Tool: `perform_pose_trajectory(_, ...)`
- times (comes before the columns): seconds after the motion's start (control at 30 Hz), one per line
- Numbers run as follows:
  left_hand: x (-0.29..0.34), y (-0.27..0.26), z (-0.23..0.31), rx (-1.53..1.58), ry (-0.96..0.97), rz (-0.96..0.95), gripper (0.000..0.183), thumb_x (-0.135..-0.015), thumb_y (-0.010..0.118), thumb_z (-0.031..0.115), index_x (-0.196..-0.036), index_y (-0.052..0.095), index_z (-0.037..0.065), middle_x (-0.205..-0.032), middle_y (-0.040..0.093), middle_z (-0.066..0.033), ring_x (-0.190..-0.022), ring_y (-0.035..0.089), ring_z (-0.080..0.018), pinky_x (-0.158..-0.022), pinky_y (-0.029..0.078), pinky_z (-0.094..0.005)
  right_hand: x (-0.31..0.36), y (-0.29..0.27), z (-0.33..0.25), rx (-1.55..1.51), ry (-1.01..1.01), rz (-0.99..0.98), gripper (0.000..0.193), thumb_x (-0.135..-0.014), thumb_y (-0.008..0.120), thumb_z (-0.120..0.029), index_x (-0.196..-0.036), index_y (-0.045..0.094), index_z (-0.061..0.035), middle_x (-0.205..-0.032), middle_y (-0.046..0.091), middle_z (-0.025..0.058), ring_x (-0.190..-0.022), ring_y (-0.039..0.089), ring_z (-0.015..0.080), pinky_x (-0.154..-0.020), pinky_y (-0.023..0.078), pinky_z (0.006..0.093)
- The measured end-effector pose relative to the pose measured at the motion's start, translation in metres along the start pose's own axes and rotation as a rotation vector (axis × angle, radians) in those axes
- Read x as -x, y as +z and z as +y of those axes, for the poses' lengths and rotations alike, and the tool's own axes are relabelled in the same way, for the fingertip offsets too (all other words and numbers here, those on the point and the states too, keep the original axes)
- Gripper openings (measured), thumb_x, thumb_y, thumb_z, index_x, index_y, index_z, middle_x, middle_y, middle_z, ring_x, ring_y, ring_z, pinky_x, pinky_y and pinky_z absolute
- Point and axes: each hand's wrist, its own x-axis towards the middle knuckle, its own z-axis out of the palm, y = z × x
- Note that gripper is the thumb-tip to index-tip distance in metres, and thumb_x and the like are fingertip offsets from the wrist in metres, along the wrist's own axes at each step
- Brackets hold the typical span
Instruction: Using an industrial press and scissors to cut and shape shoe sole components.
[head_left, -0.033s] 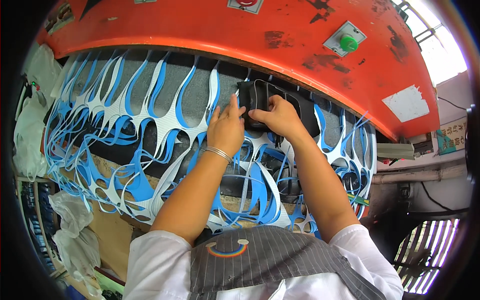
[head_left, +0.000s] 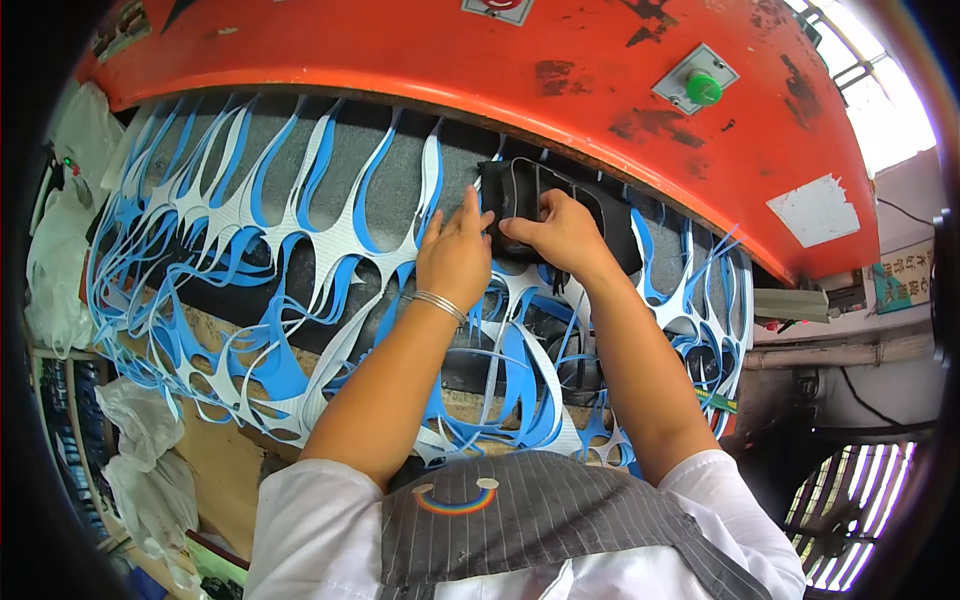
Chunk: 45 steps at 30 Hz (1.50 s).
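Right of the middle of the bench, just on the near side of the orange panel (head_left: pixel 430 62), both hands are at a black piece (head_left: pixel 515 192) with a thin raised rim, and hardly anything has changed from the earlier frame: the hands and the piece keep their places, and only the whole view has slid very slightly. The left hand (head_left: pixel 455 262), a bangle (head_left: pixel 440 304) at its wrist, lies with fingers loosely extended at the piece's left edge. The right hand (head_left: pixel 566 238) reaches over it, thumb stretched left and fingers bent; I cannot tell whether they grip. Under and around them a tangled web of blue and white strips (head_left: pixel 340 245) spreads across a grey surface (head_left: pixel 460 165), its loose ends heaped toward the left. On the panel sit a green button (head_left: pixel 703 88) and, farther right, a torn pale patch (head_left: pixel 815 208). Crumpled plastic bags (head_left: pixel 62 280) hang at the left; to the right a pipe (head_left: pixel 850 355) runs along the wall, with a slatted window (head_left: pixel 885 485) nearer.
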Motion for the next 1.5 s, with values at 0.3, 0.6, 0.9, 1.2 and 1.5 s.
perform_pose_trajectory(0.3,-0.007,0.001,-0.007,0.027,0.049,0.045,0.064,-0.086,0.055,0.007,-0.139,0.023,-0.005,-0.119,0.063,-0.0055,-0.117,0.053,-0.0236,-0.108,0.029,-0.0435,-0.014,0.018,0.004,0.096,-0.008,0.067,0.066,-0.060,0.075,-0.043,-0.098,0.059,0.0093,-0.082,0.064,0.0181,-0.076,0.064,0.0250,-0.068,0.050,0.0326)
perform_pose_trajectory(0.6,-0.006,-0.004,0.002,0.035,0.037,0.007,0.063,-0.085,0.055,0.006,-0.140,0.024,-0.003,-0.120,0.063,-0.0043,-0.117,0.053,-0.0223,-0.109,0.028,-0.0425,0.011,-0.022,0.030,-0.485,-0.004,0.047,0.042,-0.073,0.073,-0.020,-0.103,0.059,0.0060,-0.085,0.064,0.0065,-0.075,0.060,0.0113,-0.067,0.047,0.0264)
perform_pose_trajectory(0.9,-0.052,-0.015,0.040,-0.197,0.290,-0.045,0.032,-0.079,0.064,0.012,-0.110,0.063,0.007,-0.107,0.064,-0.0086,-0.110,0.053,-0.0286,-0.101,0.035,-0.0431,0.072,-0.103,0.134,-1.549,-0.282,0.100,0.052,-0.079,0.056,-0.028,-0.124,0.052,-0.0003,-0.114,0.063,0.0101,-0.107,0.059,0.0222,-0.098,0.041,0.0369)
perform_pose_trajectory(1.2,-0.141,0.015,0.092,-0.430,0.230,-0.489,0.057,-0.065,0.081,0.029,-0.114,0.060,0.008,-0.116,0.054,-0.0123,-0.114,0.049,-0.0294,-0.097,0.039,-0.0401,0.126,-0.133,0.165,-1.263,-0.306,0.393,0.052,-0.080,0.060,-0.022,-0.123,0.047,0.0035,-0.110,0.061,0.0095,-0.100,0.060,0.0170,-0.090,0.046,0.0293)
perform_pose_trajectory(1.5,-0.136,0.003,0.100,-0.282,0.278,-0.452,0.036,-0.064,0.081,0.019,-0.090,0.058,0.010,-0.099,0.057,-0.0112,-0.105,0.050,-0.0310,-0.091,0.040,-0.0404,0.138,-0.146,0.155,-1.449,-0.587,0.522,0.066,-0.075,0.061,-0.029,-0.127,0.042,0.0067,-0.114,0.058,0.0134,-0.101,0.060,0.0212,-0.090,0.046,0.0312)
